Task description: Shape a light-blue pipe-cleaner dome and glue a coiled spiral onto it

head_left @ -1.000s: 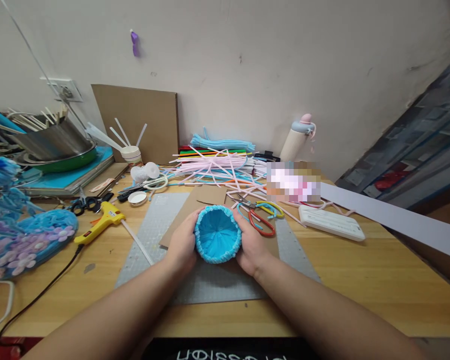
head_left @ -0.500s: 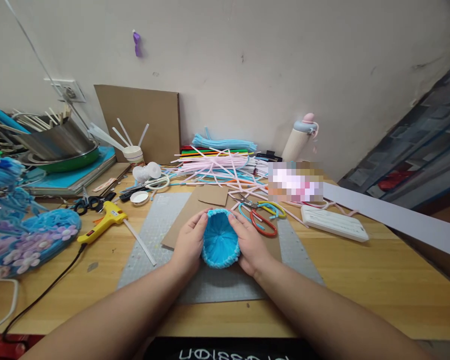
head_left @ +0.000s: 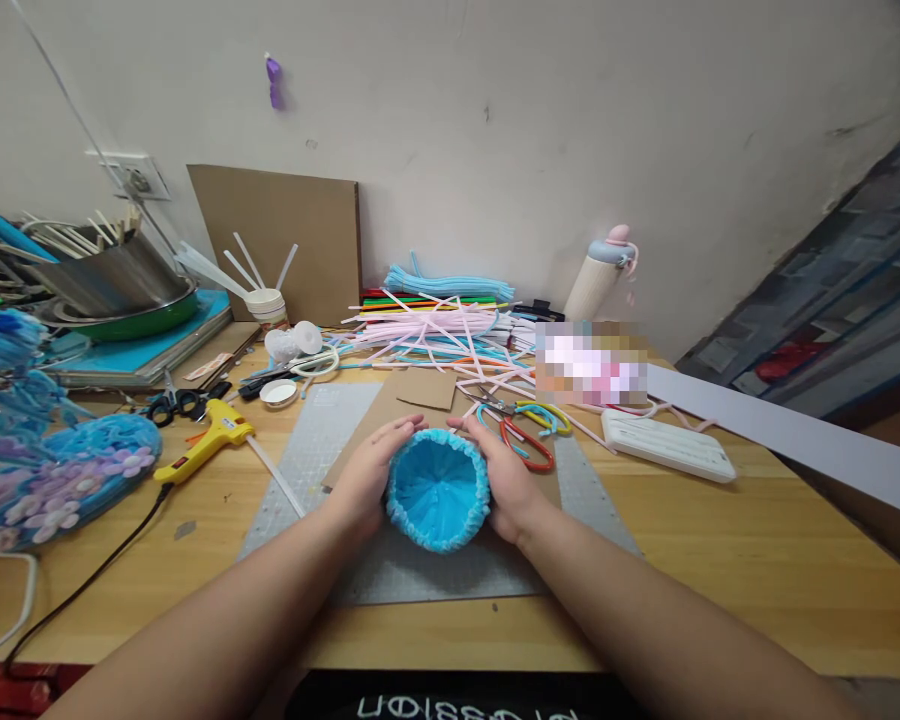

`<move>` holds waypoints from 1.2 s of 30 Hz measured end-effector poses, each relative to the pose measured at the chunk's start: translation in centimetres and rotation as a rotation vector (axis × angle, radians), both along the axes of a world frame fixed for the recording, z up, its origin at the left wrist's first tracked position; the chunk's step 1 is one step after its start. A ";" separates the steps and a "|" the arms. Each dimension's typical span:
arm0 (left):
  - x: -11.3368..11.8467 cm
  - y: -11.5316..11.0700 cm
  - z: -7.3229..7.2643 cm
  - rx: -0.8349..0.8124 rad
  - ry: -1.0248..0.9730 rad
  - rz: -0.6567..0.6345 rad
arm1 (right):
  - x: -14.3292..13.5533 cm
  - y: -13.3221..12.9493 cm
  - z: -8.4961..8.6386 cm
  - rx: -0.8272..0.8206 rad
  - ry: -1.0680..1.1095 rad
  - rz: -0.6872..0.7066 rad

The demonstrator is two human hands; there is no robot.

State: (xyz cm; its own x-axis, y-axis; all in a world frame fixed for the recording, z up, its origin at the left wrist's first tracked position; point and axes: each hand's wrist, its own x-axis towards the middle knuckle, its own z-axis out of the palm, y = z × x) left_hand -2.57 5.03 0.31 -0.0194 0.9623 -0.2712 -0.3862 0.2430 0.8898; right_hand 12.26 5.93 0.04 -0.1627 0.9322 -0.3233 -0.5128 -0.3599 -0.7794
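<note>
A round blue bowl of fuzzy pipe cleaners is held between my two hands, its hollow turned toward me and its rim bumpy. My left hand cups its left side, and my right hand cups the right side. The fingers of both hands curve around the outside, partly hidden behind the bowl. Below it lie a brown cardboard sheet and a grey cutting mat. Red-handled scissors rest just beyond my right hand.
A yellow glue gun with a black cord lies at left, beside a blue flowered piece. Pipe cleaners are heaped at the back. A white case sits at right, and a bottle stands by the wall.
The bowl has come slightly lower and its opening looks wider and rounder. My thumbs have left the rim, and both hands now cup the sides.
</note>
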 end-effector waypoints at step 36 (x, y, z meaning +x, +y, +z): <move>-0.2 -0.5 1.1 0.062 0.086 -0.093 | 0.2 -0.4 0.4 0.337 0.039 -0.071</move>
State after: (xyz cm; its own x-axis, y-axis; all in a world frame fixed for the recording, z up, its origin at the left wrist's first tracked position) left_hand -2.75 4.52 1.45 0.0497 0.9759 -0.2125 -0.2863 0.2178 0.9331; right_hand 12.49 5.51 0.44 -0.1003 0.9949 0.0100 -0.5593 -0.0481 -0.8276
